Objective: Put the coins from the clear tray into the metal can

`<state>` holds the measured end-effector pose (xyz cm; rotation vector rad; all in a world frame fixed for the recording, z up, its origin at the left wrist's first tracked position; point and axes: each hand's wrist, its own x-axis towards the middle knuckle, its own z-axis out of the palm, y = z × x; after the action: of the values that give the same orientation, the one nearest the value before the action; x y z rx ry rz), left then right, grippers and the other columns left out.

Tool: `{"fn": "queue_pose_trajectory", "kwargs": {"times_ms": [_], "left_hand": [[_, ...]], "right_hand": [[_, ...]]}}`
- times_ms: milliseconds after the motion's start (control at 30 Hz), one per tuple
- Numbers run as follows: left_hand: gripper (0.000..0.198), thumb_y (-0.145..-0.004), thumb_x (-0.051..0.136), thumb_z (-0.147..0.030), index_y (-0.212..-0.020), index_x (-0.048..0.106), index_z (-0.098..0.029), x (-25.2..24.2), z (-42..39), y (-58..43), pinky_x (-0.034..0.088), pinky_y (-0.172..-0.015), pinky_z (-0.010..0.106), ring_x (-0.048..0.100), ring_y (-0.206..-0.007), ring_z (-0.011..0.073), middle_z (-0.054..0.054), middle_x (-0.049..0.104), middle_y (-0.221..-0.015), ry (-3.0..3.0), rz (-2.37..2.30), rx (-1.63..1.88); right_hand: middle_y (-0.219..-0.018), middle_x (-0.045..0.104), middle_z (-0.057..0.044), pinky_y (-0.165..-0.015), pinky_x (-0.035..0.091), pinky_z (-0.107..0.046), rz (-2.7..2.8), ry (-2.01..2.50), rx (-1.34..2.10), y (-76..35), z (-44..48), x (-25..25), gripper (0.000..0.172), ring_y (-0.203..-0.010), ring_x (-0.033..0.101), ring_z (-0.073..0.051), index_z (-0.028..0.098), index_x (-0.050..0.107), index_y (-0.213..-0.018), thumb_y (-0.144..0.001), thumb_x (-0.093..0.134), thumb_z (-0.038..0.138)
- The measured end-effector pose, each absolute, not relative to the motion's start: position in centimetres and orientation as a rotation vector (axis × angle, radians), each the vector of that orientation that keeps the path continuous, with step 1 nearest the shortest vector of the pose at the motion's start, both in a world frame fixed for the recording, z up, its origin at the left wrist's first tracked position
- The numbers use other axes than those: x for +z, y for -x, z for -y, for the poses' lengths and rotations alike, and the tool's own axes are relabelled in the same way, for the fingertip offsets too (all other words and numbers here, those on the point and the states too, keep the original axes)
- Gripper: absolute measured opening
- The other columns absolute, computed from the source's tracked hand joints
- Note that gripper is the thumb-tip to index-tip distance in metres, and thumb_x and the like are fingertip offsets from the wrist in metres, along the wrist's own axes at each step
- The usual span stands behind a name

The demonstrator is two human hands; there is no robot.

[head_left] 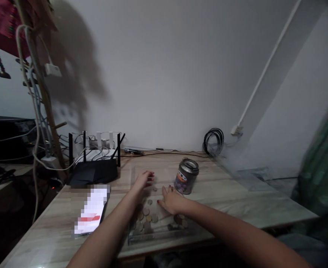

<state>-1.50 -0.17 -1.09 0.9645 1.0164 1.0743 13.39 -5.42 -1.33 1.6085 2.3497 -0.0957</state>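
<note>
My left hand [145, 180] reaches over the table with its fingers stretched to the right and nothing visible in them. Facing it, my right hand [171, 200] is spread low, fingers apart, close to the tabletop; whether it touches a coin I cannot tell. A small coin [149, 202] lies just left of its fingertips. Nearer me, several silver and gold-coloured coins [147, 218] lie in a clear shallow plastic tray [129, 241]; my right forearm partly covers more of them. Behind my right hand stands a round tin [186, 176] with a purple label and a metal lid.
A lit phone [92, 210] lies left of my left forearm. Behind it sits a black router [94, 172] with upright antennas and many cables. A black cable coil [213, 141] leans at the wall, and clear plastic sheeting [250, 175] lies to the right on the wooden table [236, 208].
</note>
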Motion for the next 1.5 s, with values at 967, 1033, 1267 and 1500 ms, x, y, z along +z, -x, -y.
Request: {"fn": "queue_pose_trajectory", "kwargs": {"times_ms": [967, 1033, 1267, 1500], "left_hand": [[0.019, -0.074, 0.042, -0.025, -0.084, 0.055, -0.016, -0.6, 1.3, 0.9, 0.039, -0.05, 0.016, 0.055, -0.066, 0.01, 0.006, 0.059, -0.087, -1.283, -1.099, 0.795], [0.018, -0.074, 0.043, -0.025, -0.083, 0.056, -0.016, -0.6, 1.3, 0.9, 0.039, -0.049, 0.016, 0.055, -0.066, 0.0102, 0.006, 0.06, -0.086, -1.277, -1.095, 0.806], [0.016, -0.073, 0.046, -0.025, -0.081, 0.057, -0.016, -0.8, 1.2, 0.8, 0.039, -0.05, 0.017, 0.055, -0.064, 0.01, 0.005, 0.06, -0.083, -1.267, -1.091, 0.795], [0.024, -0.081, 0.039, -0.032, -0.077, 0.055, -0.014, -0.9, 1.6, 0.6, 0.04, -0.047, 0.019, 0.053, -0.052, 0.0091, 0.004, 0.06, -0.07, -1.159, -0.963, 0.67]], "right_hand": [[-0.094, 0.06, -0.014, -0.071, 0.04, -0.03, -2.325, -1.122, 0.144, -17.3, 8.3, 1.9, 0.052, -0.091, 0.054, -0.025, 0.013, 0.055, -0.101, -0.051, 0.07, 0.016], [-0.09, 0.062, -0.013, -0.074, 0.038, -0.031, -2.366, -1.094, 0.125, -17.9, 8.2, 1.6, 0.042, -0.091, 0.054, -0.025, 0.015, 0.059, -0.094, -0.054, 0.068, 0.018], [-0.073, 0.065, -0.01, -0.067, 0.036, -0.029, -2.438, -0.993, 0.125, -18.9, 9.5, 1.7, 0.015, -0.077, 0.056, -0.022, 0.016, 0.067, -0.072, -0.063, 0.055, 0.016], [-0.071, 0.065, -0.005, -0.053, 0.031, -0.022, -2.442, -1.248, -0.058, -16.3, 8.0, 4.2, 0.016, -0.063, 0.054, -0.014, 0.016, 0.066, -0.074, -0.062, 0.061, 0.027]]}}
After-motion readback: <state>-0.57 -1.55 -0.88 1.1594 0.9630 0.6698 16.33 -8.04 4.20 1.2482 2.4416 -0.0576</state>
